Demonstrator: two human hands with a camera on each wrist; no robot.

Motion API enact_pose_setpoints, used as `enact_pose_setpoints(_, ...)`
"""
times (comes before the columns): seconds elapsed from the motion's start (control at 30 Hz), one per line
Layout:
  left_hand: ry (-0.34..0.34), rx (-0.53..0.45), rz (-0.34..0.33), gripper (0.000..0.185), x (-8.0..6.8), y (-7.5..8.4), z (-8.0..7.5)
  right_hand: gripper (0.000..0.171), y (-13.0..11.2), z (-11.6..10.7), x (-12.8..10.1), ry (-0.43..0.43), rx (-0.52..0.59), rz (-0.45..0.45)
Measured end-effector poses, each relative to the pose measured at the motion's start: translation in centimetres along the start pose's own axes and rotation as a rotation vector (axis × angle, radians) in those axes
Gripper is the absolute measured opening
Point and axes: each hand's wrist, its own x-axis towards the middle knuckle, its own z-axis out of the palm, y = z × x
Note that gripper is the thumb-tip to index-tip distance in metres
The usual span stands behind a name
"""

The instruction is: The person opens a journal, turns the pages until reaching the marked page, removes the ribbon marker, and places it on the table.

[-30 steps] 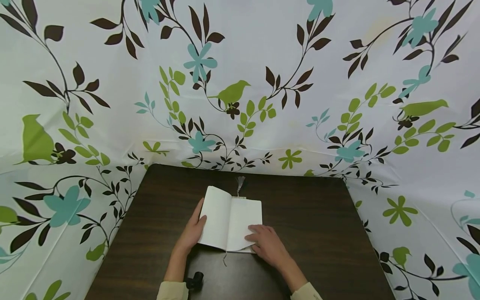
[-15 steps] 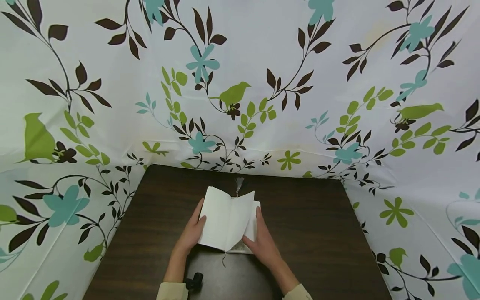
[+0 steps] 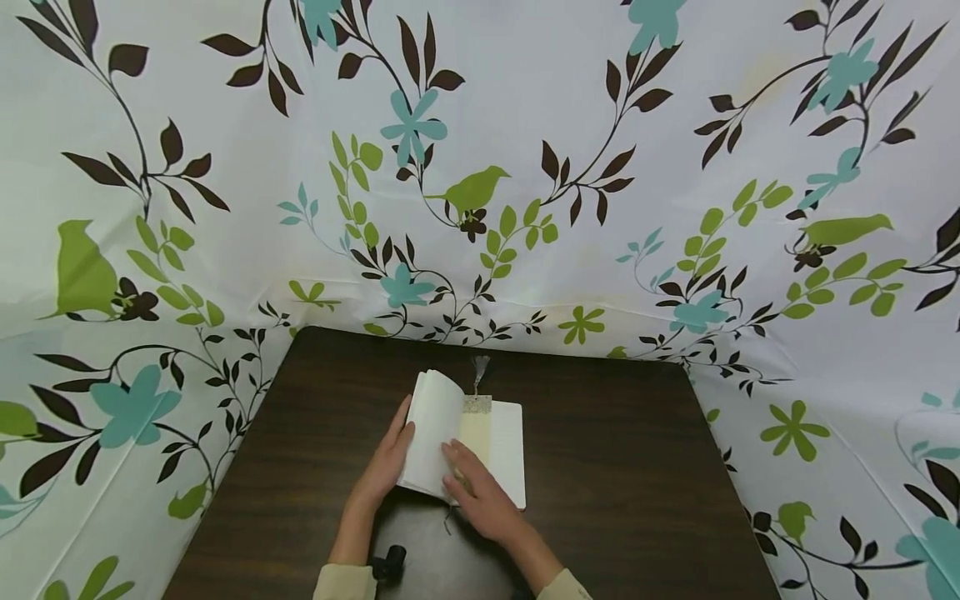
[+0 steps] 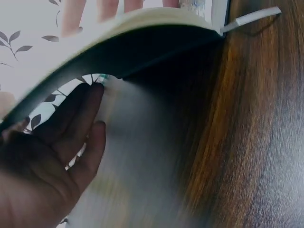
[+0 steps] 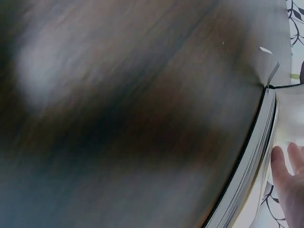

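Observation:
An open white-paged book (image 3: 504,442) lies on the dark wooden table (image 3: 615,450). My left hand (image 3: 386,467) holds its raised left half, thumb on the page edge and fingers (image 4: 88,118) under the dark cover (image 4: 142,47). My right hand (image 3: 480,496) lies flat over the lower middle of the book, its straight fingers pressing the turned leaves by the spine. A pale bookmark card (image 3: 477,406) with a tassel (image 3: 480,365) shows at the top of the gutter. A ribbon (image 3: 448,521) hangs from the book's near edge. The page block (image 5: 251,161) shows edge-on in the right wrist view.
A patterned curtain (image 3: 480,183) with leaves, flowers and birds closes in the table at the back and both sides. A small black object (image 3: 390,562) sits at my left wrist. Bare tabletop stretches right of the book.
My right hand lifted leaves from the right side, swung them over to the left, and now presses them by the spine. The bookmark card came into view. My left hand stayed put.

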Motion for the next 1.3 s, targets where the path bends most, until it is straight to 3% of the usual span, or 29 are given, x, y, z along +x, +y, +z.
enact_pose_setpoints(0.3,-0.007,0.069,0.027,0.068,0.2,-0.1,-0.2,0.052,-0.6,0.2,0.2,-0.015,-0.096,-0.014)
enact_pose_setpoints(0.47,0.005,0.131,0.049,0.067,0.4,-0.6,-0.5,0.048,-0.3,0.1,0.2,0.03,-0.133,-0.042)
enact_pose_setpoints(0.6,0.006,0.134,0.051,0.068,0.4,-0.7,-0.5,0.041,0.4,-0.2,0.2,0.143,-0.101,-0.014)
enact_pose_setpoints(0.77,0.003,0.121,0.05,0.069,0.4,-0.5,-0.6,0.031,1.3,-0.9,0.7,0.399,-0.069,0.042)
enact_pose_setpoints(0.87,0.004,0.131,0.054,0.069,0.3,-0.5,-0.7,0.03,1.6,-1.3,1.0,0.514,0.007,0.112)
enact_pose_setpoints(0.97,0.01,0.143,0.063,0.069,0.2,-0.5,-0.7,0.034,1.8,-1.7,1.2,0.554,0.13,0.218)
enact_pose_setpoints(1.13,0.012,0.13,0.065,0.068,0.3,-0.4,-0.7,0.05,2.1,-2.1,1.4,0.499,0.368,0.365)
enact_pose_setpoints(1.3,0.004,0.12,0.066,0.068,0.3,-0.4,-0.7,0.058,2.4,-2.3,1.7,0.465,0.5,0.413)
